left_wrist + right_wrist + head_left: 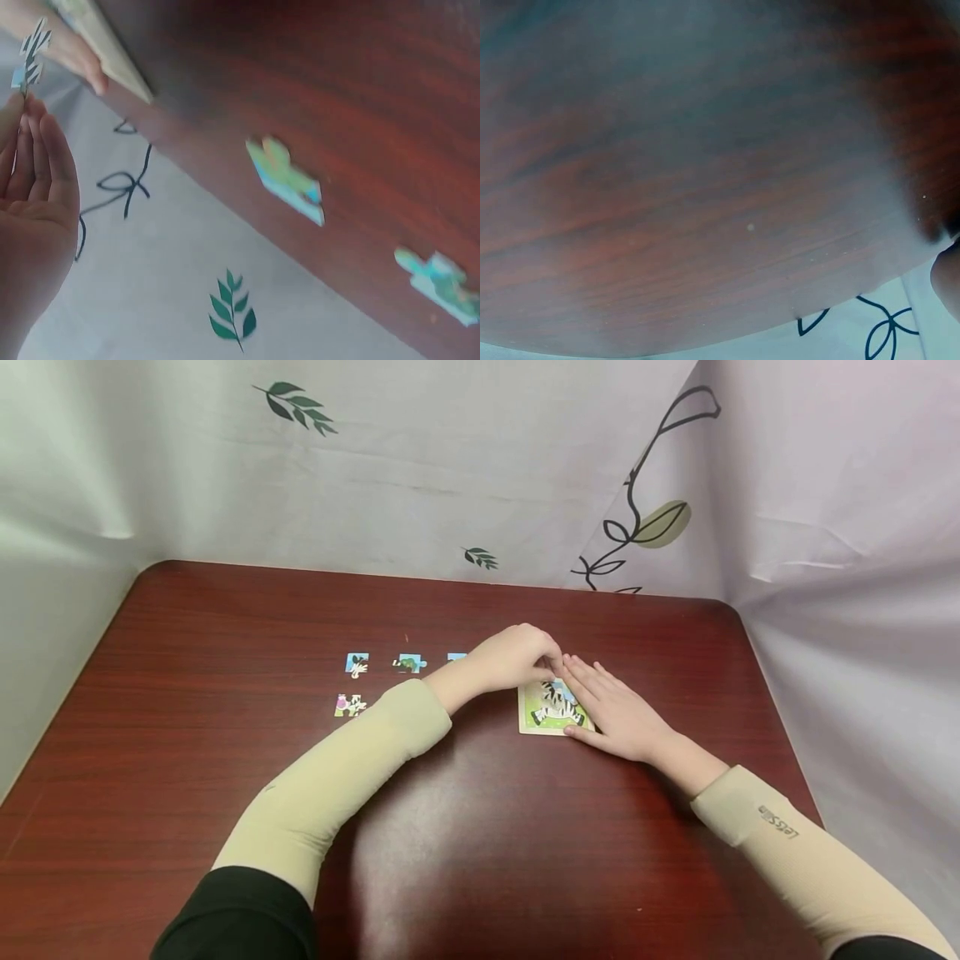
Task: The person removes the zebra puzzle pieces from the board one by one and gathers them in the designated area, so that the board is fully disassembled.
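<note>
A square puzzle board (pixel 527 727) with a zebra picture lies on the table. Over its far edge is the left hand (pixel 517 657); in the left wrist view the left hand (pixel 37 180) pinches a black-and-white striped puzzle piece (pixel 31 56) between thumb and fingertips. The right hand (pixel 618 714) rests on the board's right side with straight fingers, thumb at the lower right corner. Part of the zebra picture is hidden under the hands. The right wrist view catches only a sliver of the right hand (pixel 948 279).
Loose pieces lie left of the board: a striped one (pixel 357 664), a green-and-blue one (pixel 409 663), a blue one (pixel 455 657) partly behind the left wrist, and a pink-and-white one (pixel 349 705) beside the left sleeve. A patterned curtain (pixel 405 485) hangs behind the table (pixel 225 635).
</note>
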### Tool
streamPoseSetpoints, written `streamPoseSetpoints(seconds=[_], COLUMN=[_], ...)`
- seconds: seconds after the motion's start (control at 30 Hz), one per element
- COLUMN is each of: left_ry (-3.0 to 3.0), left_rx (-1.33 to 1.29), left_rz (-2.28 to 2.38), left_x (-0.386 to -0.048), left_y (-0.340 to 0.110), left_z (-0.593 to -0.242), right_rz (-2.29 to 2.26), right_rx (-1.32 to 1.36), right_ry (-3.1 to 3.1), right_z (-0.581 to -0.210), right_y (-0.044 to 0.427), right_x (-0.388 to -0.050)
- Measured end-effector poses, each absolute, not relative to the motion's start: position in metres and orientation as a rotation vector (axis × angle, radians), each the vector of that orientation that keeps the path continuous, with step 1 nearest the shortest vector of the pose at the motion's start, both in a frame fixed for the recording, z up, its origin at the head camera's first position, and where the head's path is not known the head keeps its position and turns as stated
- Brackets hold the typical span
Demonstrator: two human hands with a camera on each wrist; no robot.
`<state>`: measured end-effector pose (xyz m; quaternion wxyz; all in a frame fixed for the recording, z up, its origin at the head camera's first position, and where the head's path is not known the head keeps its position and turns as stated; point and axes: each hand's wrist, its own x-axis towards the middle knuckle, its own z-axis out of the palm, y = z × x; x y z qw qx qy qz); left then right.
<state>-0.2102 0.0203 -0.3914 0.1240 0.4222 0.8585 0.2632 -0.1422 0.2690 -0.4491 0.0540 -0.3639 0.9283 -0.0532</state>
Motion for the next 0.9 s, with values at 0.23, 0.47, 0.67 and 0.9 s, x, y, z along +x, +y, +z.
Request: streamPoseSetpoints(seconds=[0.23,0.47,0.67,0.9], left_ry=[2.507,2.519,2.543,2.55], left_rx=[1.138,1.067,0.995,0.962], left_rz=[0.816,0.83,0.767,0.71], left_x=[-0.218,-0.222,-0.222,-0.219], left_y=[-0.005,-0.044,-0.083,-0.12], left_z=[-0.381,-0.381,-0.378,-0.377], right_rz=[-0.156,-0.161,-0.165,-0.169], right_rx=[-1.104,-1.107,-1.108,-1.102], right_ry=[2.818,2.812,2.811,2.811], right_z=[-0.45,-0.451,-0.45,-0.449], right_y=[0.269,0.269,0.268,0.269], right_x=[-0.143,-0.144,-0.144,-0.142])
